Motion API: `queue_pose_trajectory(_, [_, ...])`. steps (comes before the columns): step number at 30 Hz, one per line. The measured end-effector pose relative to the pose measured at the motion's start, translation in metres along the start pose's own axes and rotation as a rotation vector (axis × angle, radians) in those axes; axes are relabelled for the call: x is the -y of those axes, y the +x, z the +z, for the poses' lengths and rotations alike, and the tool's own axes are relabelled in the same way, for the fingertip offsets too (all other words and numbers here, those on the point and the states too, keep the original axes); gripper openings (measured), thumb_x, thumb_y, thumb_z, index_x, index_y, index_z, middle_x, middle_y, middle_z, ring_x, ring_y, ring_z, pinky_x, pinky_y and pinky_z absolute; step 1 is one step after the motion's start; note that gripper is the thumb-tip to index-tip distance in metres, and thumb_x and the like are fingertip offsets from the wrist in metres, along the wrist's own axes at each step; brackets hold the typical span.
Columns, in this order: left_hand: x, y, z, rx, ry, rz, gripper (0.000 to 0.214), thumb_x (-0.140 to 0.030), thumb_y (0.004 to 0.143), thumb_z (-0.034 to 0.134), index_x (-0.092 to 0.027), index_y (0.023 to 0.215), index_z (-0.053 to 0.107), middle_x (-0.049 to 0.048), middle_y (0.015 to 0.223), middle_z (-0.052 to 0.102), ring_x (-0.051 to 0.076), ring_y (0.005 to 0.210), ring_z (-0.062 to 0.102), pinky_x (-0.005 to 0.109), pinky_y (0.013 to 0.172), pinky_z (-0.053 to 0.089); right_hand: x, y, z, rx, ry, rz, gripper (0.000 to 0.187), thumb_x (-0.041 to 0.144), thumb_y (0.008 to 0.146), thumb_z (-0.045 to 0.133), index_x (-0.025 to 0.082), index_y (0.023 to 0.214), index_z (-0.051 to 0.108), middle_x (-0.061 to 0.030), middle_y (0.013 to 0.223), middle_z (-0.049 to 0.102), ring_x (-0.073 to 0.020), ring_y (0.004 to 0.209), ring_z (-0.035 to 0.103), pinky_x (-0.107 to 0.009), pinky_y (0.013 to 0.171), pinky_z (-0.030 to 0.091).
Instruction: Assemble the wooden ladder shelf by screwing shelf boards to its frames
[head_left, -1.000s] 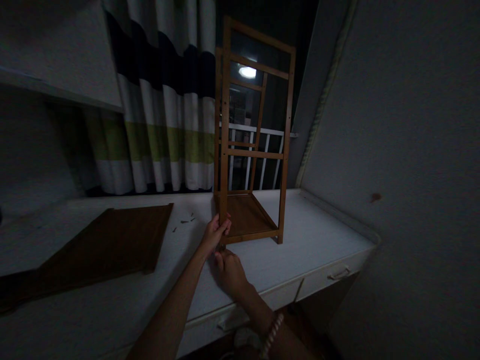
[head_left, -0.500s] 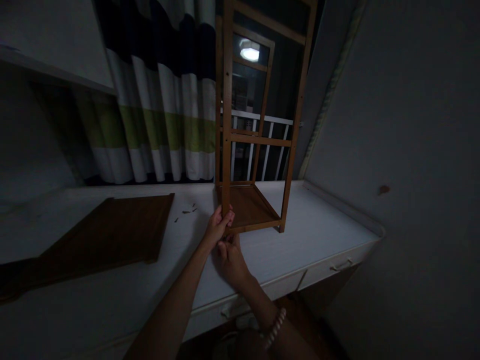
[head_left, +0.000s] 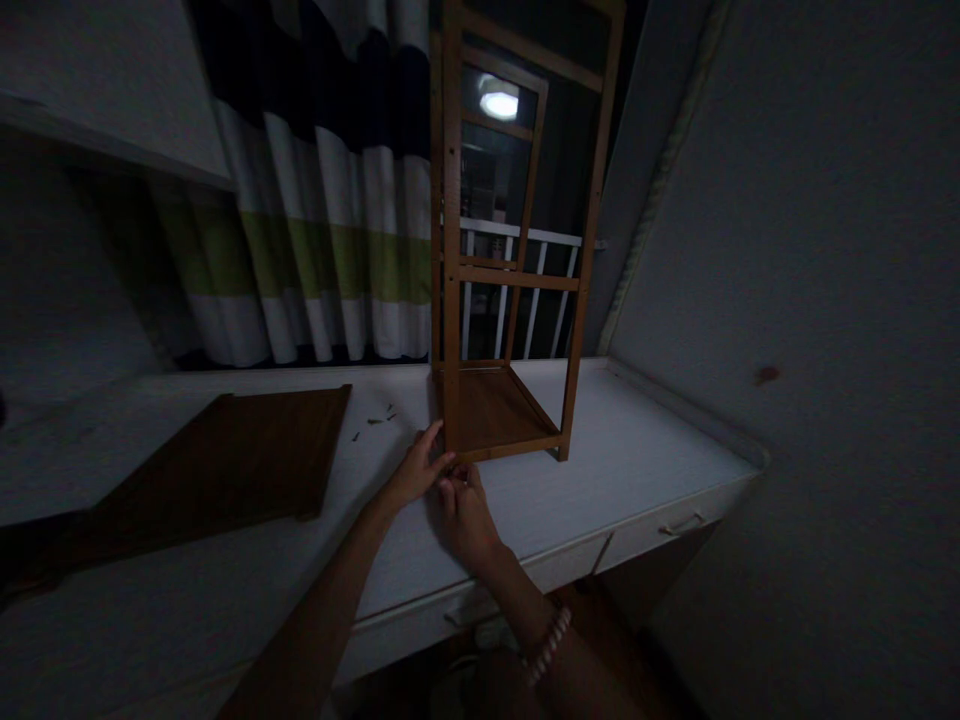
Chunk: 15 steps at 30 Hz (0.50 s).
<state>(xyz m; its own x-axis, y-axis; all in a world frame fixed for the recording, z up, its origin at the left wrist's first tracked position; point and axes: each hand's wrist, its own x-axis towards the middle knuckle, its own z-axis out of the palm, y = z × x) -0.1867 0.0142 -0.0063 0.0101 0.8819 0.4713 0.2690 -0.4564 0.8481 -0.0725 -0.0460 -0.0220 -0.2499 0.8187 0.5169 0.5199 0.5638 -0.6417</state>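
Observation:
A tall wooden shelf frame point(head_left: 517, 280) stands upright on the white desk point(head_left: 600, 480), with one brown board fitted at its bottom. My left hand point(head_left: 415, 468) rests at the foot of the frame's front left post, fingers bent against it. Just below and to the right, my right hand point(head_left: 463, 510) has its fingers pinched at the base of that same post. What they pinch is hidden in the dim light. A beaded bracelet point(head_left: 549, 646) circles my right wrist.
A loose brown board point(head_left: 225, 470) lies flat on the desk at the left. Small screws or pegs point(head_left: 375, 420) are scattered between board and frame. A striped curtain point(head_left: 315, 200) hangs behind, a wall closes the right side, and desk drawers point(head_left: 660, 535) face front.
My left hand has slid down the front left post from gripping it to resting at its foot. The right hand stays at the base. The view has shifted slightly.

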Motion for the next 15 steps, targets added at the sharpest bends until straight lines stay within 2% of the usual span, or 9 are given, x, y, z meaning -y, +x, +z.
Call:
queue_pose_trajectory(3, [0.008, -0.011, -0.013, 0.128, 0.066, 0.028, 0.051, -0.019, 0.059, 0.061, -0.018, 0.109, 0.049, 0.0065, 0.097, 0.054, 0.02, 0.093, 0.048, 0.034, 0.085, 0.038, 0.0, 0.0, 0.0, 0.017, -0.01, -0.006, 0.035, 0.022, 0.09, 0.026, 0.017, 0.079, 0.059, -0.0085, 0.085, 0.053, -0.0181, 0.092, 0.042, -0.035, 0.087, 0.037])
queue_pose_trajectory(6, [0.008, -0.016, -0.014, 0.196, 0.056, 0.047, 0.054, -0.014, 0.061, 0.057, -0.018, 0.114, 0.045, 0.0045, 0.09, 0.053, 0.017, 0.083, 0.049, 0.031, 0.077, 0.041, 0.0, 0.0, 0.0, 0.026, -0.006, -0.002, 0.035, 0.022, 0.089, 0.026, 0.017, 0.079, 0.06, -0.0087, 0.085, 0.053, -0.0185, 0.093, 0.042, -0.036, 0.087, 0.037])
queue_pose_trajectory(11, [0.002, -0.017, -0.006, 0.226, 0.013, 0.038, 0.053, -0.012, 0.064, 0.052, -0.018, 0.115, 0.041, 0.0025, 0.084, 0.051, 0.014, 0.074, 0.048, 0.027, 0.069, 0.041, -0.001, 0.0, 0.0, 0.013, 0.0, -0.029, 0.035, 0.022, 0.09, 0.026, 0.016, 0.083, 0.06, -0.0086, 0.086, 0.054, -0.0178, 0.094, 0.041, -0.034, 0.089, 0.036])
queue_pose_trajectory(15, [0.0, -0.017, -0.004, 0.194, -0.009, 0.024, 0.05, -0.015, 0.065, 0.054, -0.017, 0.113, 0.041, 0.0014, 0.08, 0.05, 0.013, 0.071, 0.049, 0.025, 0.065, 0.041, -0.001, 0.0, -0.001, 0.022, 0.0, -0.055, 0.035, 0.021, 0.09, 0.026, 0.016, 0.085, 0.06, -0.0084, 0.086, 0.056, -0.0177, 0.095, 0.039, -0.034, 0.091, 0.035])
